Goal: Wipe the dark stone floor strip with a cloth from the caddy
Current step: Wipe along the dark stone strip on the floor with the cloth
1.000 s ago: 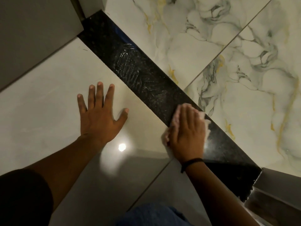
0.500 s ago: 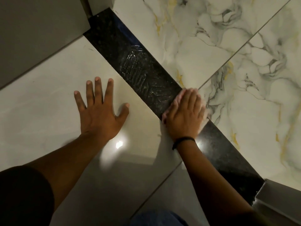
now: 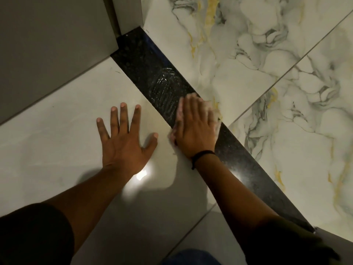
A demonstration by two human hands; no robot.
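Observation:
A dark speckled stone strip (image 3: 242, 159) runs diagonally across the floor from the upper middle to the lower right. My right hand (image 3: 194, 127) lies flat on a pale cloth (image 3: 214, 116) and presses it onto the strip; only the cloth's edges show around the fingers. Wet streaks (image 3: 164, 88) shine on the strip just beyond the fingertips. My left hand (image 3: 124, 138) rests flat with fingers spread on the plain light tile (image 3: 57, 131) to the left of the strip. The caddy is out of view.
White marble tiles with grey and gold veins (image 3: 267, 64) cover the floor right of the strip. A grey door or panel (image 3: 47, 44) and its frame (image 3: 129, 14) stand at the strip's far end. A grey edge (image 3: 340, 243) sits at the lower right.
My right hand has slid the cloth along the strip away from me, toward the wet streaks. My left hand has stayed planted on the light tile.

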